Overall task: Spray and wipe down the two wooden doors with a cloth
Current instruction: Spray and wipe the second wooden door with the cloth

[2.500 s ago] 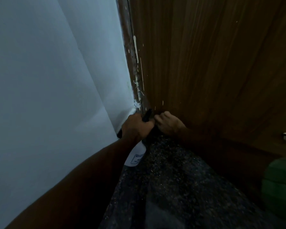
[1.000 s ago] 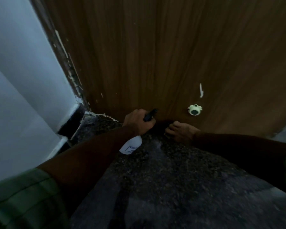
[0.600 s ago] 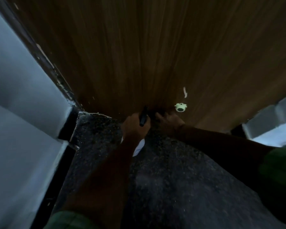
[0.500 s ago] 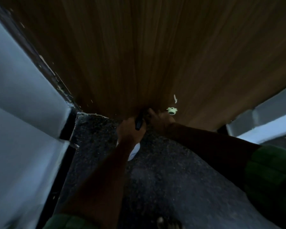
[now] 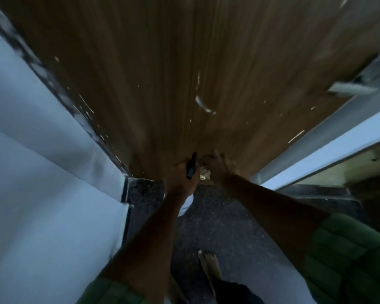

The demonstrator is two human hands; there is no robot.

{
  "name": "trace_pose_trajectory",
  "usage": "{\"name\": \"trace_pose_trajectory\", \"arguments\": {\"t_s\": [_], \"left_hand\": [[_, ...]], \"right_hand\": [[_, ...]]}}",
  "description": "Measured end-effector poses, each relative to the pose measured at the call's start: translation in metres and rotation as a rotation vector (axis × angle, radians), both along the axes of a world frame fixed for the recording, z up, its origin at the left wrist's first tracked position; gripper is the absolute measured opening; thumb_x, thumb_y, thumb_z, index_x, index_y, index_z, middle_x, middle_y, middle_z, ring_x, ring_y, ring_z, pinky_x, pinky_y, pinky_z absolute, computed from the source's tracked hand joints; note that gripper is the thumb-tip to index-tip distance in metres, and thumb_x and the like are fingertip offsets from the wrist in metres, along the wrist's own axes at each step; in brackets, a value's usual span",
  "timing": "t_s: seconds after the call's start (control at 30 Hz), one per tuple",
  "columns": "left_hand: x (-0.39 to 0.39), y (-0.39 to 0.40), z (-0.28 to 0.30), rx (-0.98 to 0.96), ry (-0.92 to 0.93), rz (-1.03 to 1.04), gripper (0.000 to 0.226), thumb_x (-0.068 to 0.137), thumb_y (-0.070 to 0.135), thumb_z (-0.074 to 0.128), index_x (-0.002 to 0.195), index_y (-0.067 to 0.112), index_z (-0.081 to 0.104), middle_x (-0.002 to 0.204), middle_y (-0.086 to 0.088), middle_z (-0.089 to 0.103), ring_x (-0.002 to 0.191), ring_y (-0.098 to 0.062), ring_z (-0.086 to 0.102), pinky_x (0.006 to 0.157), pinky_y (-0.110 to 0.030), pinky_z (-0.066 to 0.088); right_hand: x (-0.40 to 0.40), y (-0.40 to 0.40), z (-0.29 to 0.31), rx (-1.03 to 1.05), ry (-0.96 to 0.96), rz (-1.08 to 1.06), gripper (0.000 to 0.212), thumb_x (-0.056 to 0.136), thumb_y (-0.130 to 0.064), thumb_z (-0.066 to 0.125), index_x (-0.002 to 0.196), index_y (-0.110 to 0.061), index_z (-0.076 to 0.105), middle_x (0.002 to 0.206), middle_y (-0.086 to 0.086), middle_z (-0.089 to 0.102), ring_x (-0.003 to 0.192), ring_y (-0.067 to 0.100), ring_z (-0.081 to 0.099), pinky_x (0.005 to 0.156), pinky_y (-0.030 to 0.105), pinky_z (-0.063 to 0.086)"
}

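The fingers (image 5: 180,166) of the left hand (image 5: 181,181) are curled round the neck of the spray bottle (image 5: 185,205), whose black nozzle points at the door, while the right hand (image 5: 221,168) holds a bunched pale cloth (image 5: 204,172) against the bottom of the wooden door (image 5: 184,73). Below, a bare foot (image 5: 210,266) stands on the dark speckled floor (image 5: 228,227). White flecks remain higher on the panel, so this door looks only partly wiped, and no second door can be identified.
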State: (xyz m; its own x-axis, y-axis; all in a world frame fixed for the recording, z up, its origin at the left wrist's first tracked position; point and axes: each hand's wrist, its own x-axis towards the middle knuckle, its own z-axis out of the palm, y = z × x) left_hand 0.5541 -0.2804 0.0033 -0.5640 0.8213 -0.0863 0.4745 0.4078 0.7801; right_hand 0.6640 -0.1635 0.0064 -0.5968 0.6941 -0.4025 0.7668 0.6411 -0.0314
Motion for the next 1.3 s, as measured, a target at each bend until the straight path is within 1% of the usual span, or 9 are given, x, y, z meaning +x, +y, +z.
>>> {"name": "trace_pose_trajectory", "arguments": {"t_s": [0.07, 0.23, 0.43, 0.5, 0.6, 0.77, 0.93, 1.1, 1.3], "left_hand": [[0.006, 0.001, 0.064, -0.004, -0.013, -0.004, 0.024, 0.102, 0.029, 0.066, 0.092, 0.010, 0.076, 0.078, -0.003, 0.072, 0.063, -0.008, 0.052, 0.055, -0.014, 0.030], [0.032, 0.011, 0.174, 0.024, 0.029, -0.065, 0.028, 0.098, 0.037, 0.068, 0.092, 0.011, 0.077, 0.085, -0.011, 0.076, 0.080, -0.029, 0.071, 0.070, -0.026, 0.039], [0.068, 0.047, 0.253, 0.106, 0.181, -0.146, 0.028, 0.098, 0.030, 0.072, 0.083, 0.006, 0.078, 0.080, -0.017, 0.074, 0.076, -0.034, 0.069, 0.077, -0.029, 0.047], [0.085, 0.062, 0.258, 0.073, 0.176, -0.170, 0.034, 0.099, 0.037, 0.069, 0.089, 0.006, 0.078, 0.082, -0.015, 0.074, 0.074, -0.029, 0.067, 0.073, -0.029, 0.043], [0.111, 0.085, 0.262, 0.046, 0.150, -0.232, 0.045, 0.096, 0.052, 0.062, 0.096, 0.009, 0.075, 0.081, -0.012, 0.072, 0.072, -0.031, 0.068, 0.069, -0.040, 0.057], [0.174, 0.124, 0.279, 0.115, 0.245, -0.287, 0.022, 0.101, 0.025, 0.069, 0.101, 0.003, 0.075, 0.088, -0.017, 0.072, 0.079, -0.033, 0.068, 0.070, -0.031, 0.041], [0.211, 0.148, 0.271, 0.090, 0.225, -0.200, 0.027, 0.104, 0.033, 0.060, 0.108, 0.009, 0.073, 0.096, -0.012, 0.075, 0.090, -0.032, 0.069, 0.078, -0.036, 0.048], [0.234, 0.146, 0.254, 0.199, 0.190, -0.034, 0.025, 0.100, 0.037, 0.061, 0.087, 0.016, 0.068, 0.070, 0.004, 0.061, 0.060, -0.020, 0.055, 0.061, -0.033, 0.042], [0.253, 0.122, 0.257, 0.242, 0.221, -0.002, 0.030, 0.098, 0.043, 0.058, 0.097, 0.015, 0.068, 0.076, 0.007, 0.057, 0.064, -0.019, 0.053, 0.065, -0.029, 0.038]], "right_hand": [[0.010, -0.008, 0.059, 0.013, 0.047, -0.060, 0.059, 0.098, -0.024, 0.063, 0.153, -0.031, 0.042, 0.157, 0.011, 0.031, 0.133, 0.038, 0.045, 0.098, 0.050, 0.052], [0.034, -0.020, 0.169, 0.031, 0.165, -0.174, 0.056, 0.098, -0.031, 0.063, 0.150, -0.032, 0.044, 0.147, 0.009, 0.038, 0.130, 0.035, 0.049, 0.097, 0.049, 0.054], [0.081, -0.010, 0.232, 0.097, 0.370, -0.324, 0.052, 0.094, -0.024, 0.067, 0.143, -0.031, 0.050, 0.135, 0.010, 0.043, 0.120, 0.035, 0.055, 0.091, 0.046, 0.053], [0.101, 0.000, 0.241, 0.105, 0.433, -0.335, 0.052, 0.095, -0.023, 0.065, 0.143, -0.033, 0.048, 0.135, 0.010, 0.048, 0.122, 0.035, 0.055, 0.091, 0.045, 0.052], [0.133, 0.025, 0.250, 0.142, 0.531, -0.321, 0.057, 0.097, -0.027, 0.064, 0.150, -0.032, 0.043, 0.142, 0.012, 0.048, 0.128, 0.037, 0.050, 0.094, 0.047, 0.051], [0.197, 0.080, 0.251, 0.255, 0.592, -0.278, 0.055, 0.100, -0.029, 0.060, 0.152, -0.029, 0.041, 0.144, 0.012, 0.049, 0.124, 0.036, 0.056, 0.091, 0.045, 0.055], [0.225, 0.128, 0.255, 0.058, 0.646, -0.102, 0.047, 0.101, -0.036, 0.058, 0.145, -0.032, 0.043, 0.138, 0.006, 0.054, 0.115, 0.033, 0.062, 0.096, 0.047, 0.056], [0.223, 0.153, 0.244, -0.087, 0.758, -0.072, 0.055, 0.086, -0.067, 0.033, 0.127, -0.034, 0.047, 0.118, 0.003, 0.065, 0.105, 0.024, 0.064, 0.094, 0.049, 0.055], [0.237, 0.128, 0.249, -0.107, 0.760, -0.041, 0.039, 0.095, -0.047, 0.049, 0.132, -0.035, 0.044, 0.124, 0.008, 0.058, 0.112, 0.032, 0.060, 0.092, 0.052, 0.054]]}}
